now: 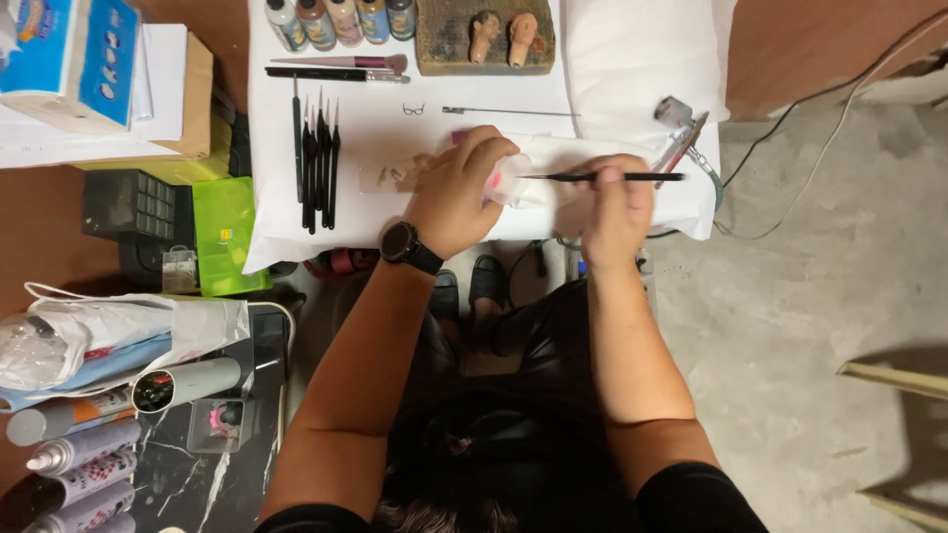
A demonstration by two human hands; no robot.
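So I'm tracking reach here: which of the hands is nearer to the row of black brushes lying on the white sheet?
Left. The left hand is just right of the black brushes, holding a small pale object. The right hand is farther right, holding a thin brush.

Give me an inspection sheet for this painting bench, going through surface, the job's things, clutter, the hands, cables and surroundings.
Surface: white sheet over the table.
Job's things: small pale piece in the left hand; thin black brush in the right hand, tip at the piece.
Clutter: row of spare brushes, paint bottles, block with two small heads, green box, tissue pack, spray cans.
Hands: both in a closed grip; watch on the left wrist.
Cables: wires trail over the floor at right.
Surroundings: concrete floor, airbrush at the sheet's edge.
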